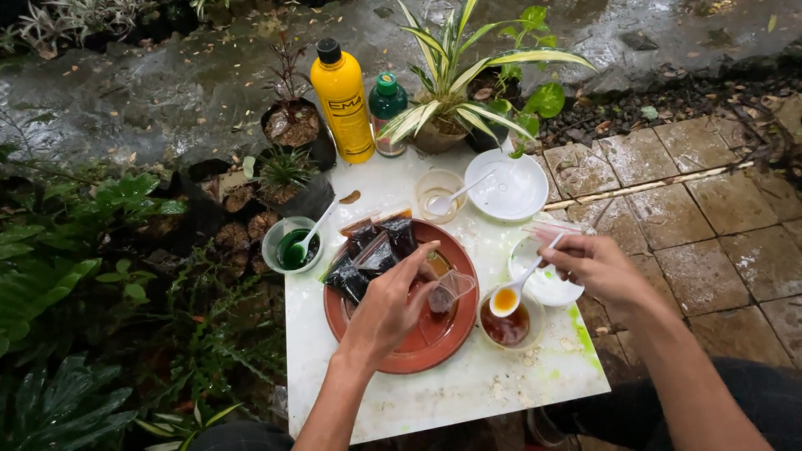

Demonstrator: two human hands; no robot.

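From the head view, the left hand [391, 302] pinches a small clear plastic pouch [449, 292] open over the round terracotta plate [418, 355]. The right hand [595, 266], fingers pressed together, grips a white plastic spoon [520, 286] of amber liquid above a brown-filled clear cup [506, 326]. The pouch's contents are hard to make out.

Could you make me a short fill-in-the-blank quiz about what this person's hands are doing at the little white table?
1. The right hand holds a white ____ with orange liquid in its bowl.
2. The left hand holds a small clear plastic ____ over the round red-brown tray.
3. The tall bottle at the table's far edge is ____ with a black cap.

Missing words: spoon; bag; yellow
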